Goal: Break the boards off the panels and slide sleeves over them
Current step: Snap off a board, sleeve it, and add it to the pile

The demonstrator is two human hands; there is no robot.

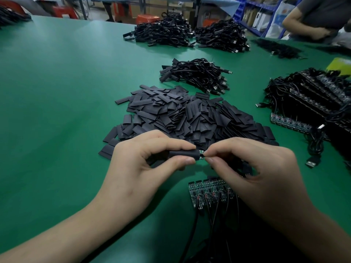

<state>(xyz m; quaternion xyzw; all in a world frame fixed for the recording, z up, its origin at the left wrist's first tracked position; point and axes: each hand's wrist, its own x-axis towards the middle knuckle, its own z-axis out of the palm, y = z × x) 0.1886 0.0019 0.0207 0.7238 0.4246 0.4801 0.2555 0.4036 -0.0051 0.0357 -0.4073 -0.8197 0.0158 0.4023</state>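
Hundreds of flat black sleeves [190, 114] sat heaped in the middle of the matte green counter [57, 92], just beyond both hands. Further back was a tangle of thin black USB cables [197, 74], with two bigger cable piles [190, 33] near the far edge. Over on the right was a stack of panels [313, 99] all wired up with black leads, one shiny USB plug [311, 164] trailing off toward the near side. Another person's arm [303, 25] showed at the far right.

The left hand [152, 164] pinched a rounded-out sleeve [182, 154] between thumb and forefinger, held level above the counter. The right hand [252, 168] pinched the tip of a board [201, 155] poking out of the sleeve's right end, the rest hidden inside. Below, a near panel [210, 192] of small dark boards with red and black wires lay flat, its right part blocked by the right hand.
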